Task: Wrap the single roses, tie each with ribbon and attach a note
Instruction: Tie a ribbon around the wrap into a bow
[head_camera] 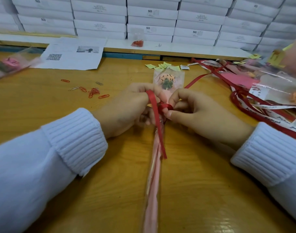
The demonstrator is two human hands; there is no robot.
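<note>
A single rose in a clear and pink sleeve (pixel 168 79), printed with "LOVE YOU", lies lengthwise on the wooden table (pixel 76 101), its long wrapped stem running toward me. A red ribbon (pixel 158 121) crosses the sleeve's neck in a half-formed knot. My left hand (pixel 127 108) holds one ribbon strand looped over its fingers. My right hand (pixel 197 111) pinches the ribbon loop at the knot. One ribbon tail hangs down along the stem; the other trails off to the right.
Red and silver paper clips (pixel 91 92) lie scattered to the left. Small yellow-green notes (pixel 162 65) sit beyond the rose. A tangle of ribbons and wrapped roses (pixel 264 98) fills the right side. Another wrapped rose (pixel 7 63) lies far left, near a printed sheet (pixel 73 54). White boxes are stacked behind.
</note>
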